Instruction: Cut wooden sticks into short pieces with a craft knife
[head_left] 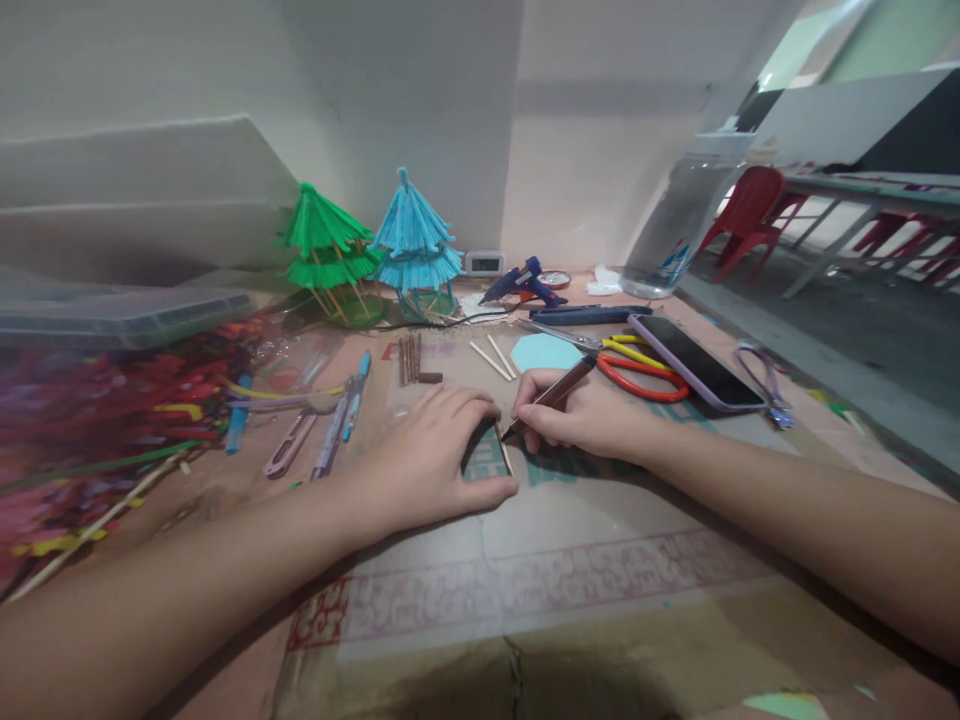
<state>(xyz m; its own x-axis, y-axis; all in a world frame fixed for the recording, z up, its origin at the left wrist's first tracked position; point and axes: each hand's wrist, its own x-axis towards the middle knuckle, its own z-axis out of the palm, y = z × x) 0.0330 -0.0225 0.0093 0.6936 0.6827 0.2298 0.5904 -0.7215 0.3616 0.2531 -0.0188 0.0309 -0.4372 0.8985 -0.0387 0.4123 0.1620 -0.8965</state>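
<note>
My right hand is closed around a brown marker, its tip pointing down and left against a short thin wooden stick. The stick lies on the cardboard work surface, held at its ends between the thumb and fingers of my left hand. Its edge looks partly dark. Beyond my left hand are several brown sticks side by side, with a brown marker cap next to them. A few pale sticks and a light-blue paper octagon lie farther back.
Green and blue paper-roofed pagoda models stand at the back, near a blue glue gun. Red-handled scissors and a phone lie right. Pens, a pink cutter and colourful scraps occupy the left.
</note>
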